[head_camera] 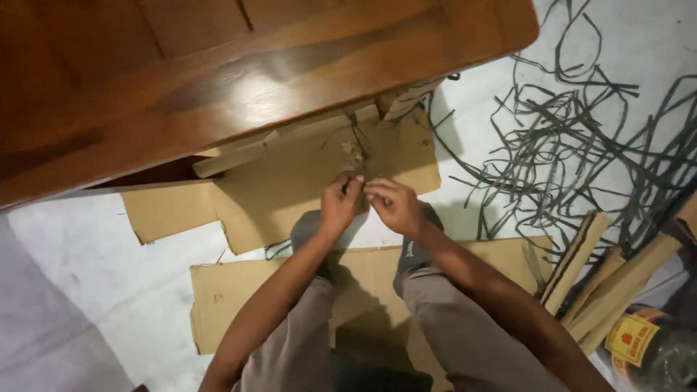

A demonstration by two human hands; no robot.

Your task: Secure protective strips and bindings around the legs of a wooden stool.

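My left hand (340, 205) and my right hand (393, 205) meet in front of me, fingertips pinched together on a thin dark strip (356, 156) that runs up toward the underside of a polished wooden furniture piece (239, 80). Both hands hover above a flat cardboard sheet (290, 189) on the white floor. My knees in grey trousers (435, 327) show below, with my feet resting on a second cardboard sheet (239, 290). What exactly sits between my fingertips is too small to tell.
A tangle of loose dark strips (581, 138) covers the floor at the right. Several wooden slats (602, 283) lie at the lower right beside a dark round container with a yellow label (646, 348). A pale wooden stick (232, 156) lies under the furniture edge.
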